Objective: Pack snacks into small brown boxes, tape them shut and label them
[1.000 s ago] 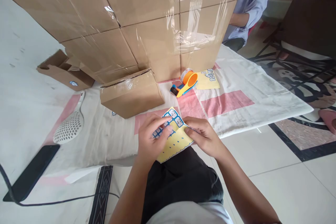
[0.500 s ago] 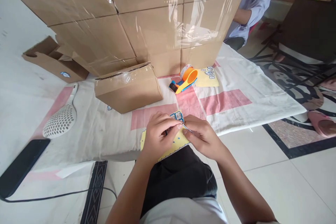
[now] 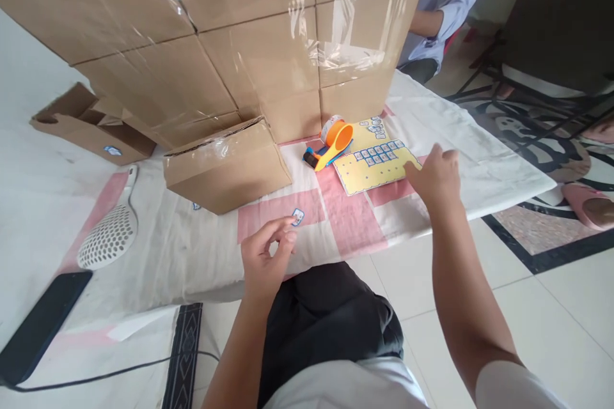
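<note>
Between the thumb and index finger of my left hand [image 3: 268, 252] is a small white sticker with a blue edge [image 3: 298, 216], held above the pink-checked cloth. Farther right, a yellow sticker sheet [image 3: 371, 174] with rows of small blue-edged stickers lies on the cloth, partly over another yellow sheet [image 3: 367, 134]. My right hand [image 3: 437, 180] is at the sheet's right edge, its thumb by the corner and its other fingers apart from the thumb. An orange and blue tape dispenser [image 3: 334, 144] stands just left of the sheets.
A closed cardboard box [image 3: 228, 166] sits before a tall stack of taped cartons [image 3: 259, 70]. An open carton [image 3: 96, 124], a white perforated paddle-shaped object [image 3: 109, 236] and a black phone [image 3: 43, 323] are at left. Another person's arm [image 3: 432, 22] shows behind the stack.
My hands have moved apart. A small sticker is now in my left fingers, off the sheet. My right hand has carried the sheet forward and right onto the table, and its fingers have spread.
</note>
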Action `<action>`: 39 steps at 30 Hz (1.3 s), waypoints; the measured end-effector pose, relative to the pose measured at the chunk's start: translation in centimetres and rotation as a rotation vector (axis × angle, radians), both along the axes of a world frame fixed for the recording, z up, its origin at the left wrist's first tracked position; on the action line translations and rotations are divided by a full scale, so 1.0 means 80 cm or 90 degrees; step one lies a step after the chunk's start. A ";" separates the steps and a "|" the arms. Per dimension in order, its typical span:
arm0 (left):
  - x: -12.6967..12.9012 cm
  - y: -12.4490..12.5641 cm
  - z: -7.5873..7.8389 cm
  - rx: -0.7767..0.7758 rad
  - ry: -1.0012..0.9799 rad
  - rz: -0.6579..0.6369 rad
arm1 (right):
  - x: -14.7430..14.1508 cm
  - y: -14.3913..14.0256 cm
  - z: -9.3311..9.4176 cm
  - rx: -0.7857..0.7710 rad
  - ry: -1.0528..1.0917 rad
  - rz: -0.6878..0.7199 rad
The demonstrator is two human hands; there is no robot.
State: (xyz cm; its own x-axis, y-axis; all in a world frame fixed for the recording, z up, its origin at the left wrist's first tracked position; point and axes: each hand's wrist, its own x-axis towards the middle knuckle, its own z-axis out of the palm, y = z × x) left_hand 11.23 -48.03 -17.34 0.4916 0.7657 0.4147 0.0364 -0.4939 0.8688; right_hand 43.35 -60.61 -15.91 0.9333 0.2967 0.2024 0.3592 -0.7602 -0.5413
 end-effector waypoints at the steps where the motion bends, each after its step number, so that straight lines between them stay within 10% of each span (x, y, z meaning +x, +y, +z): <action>1: 0.001 0.000 -0.001 0.005 0.007 0.002 | -0.014 0.009 0.004 0.049 -0.046 0.019; 6: 0.011 -0.005 0.001 -0.002 0.038 0.023 | -0.141 0.044 0.016 0.274 0.221 0.595; 9: 0.014 -0.003 0.005 0.013 0.080 0.023 | -0.179 0.059 0.017 0.326 0.321 0.766; 18: -0.017 0.145 0.056 0.431 0.264 0.397 | -0.082 0.199 0.010 0.275 0.152 0.754; 23: -0.035 0.212 0.054 0.334 0.300 0.328 | -0.066 0.260 -0.006 0.183 0.103 0.758; 33: -0.051 0.231 0.040 0.386 0.224 0.285 | -0.090 0.271 -0.013 0.098 0.018 0.741; 39: -0.072 0.246 0.034 0.407 0.197 0.227 | -0.071 0.280 -0.029 0.254 0.188 0.977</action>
State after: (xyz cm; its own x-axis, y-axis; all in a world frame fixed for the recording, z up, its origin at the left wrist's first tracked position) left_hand 5.44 -28.31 -14.64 0.4265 0.5582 0.7117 0.4796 -0.8067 0.3452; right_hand 37.68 -38.22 -18.21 -0.1607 0.9160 0.3676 0.4627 0.3989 -0.7917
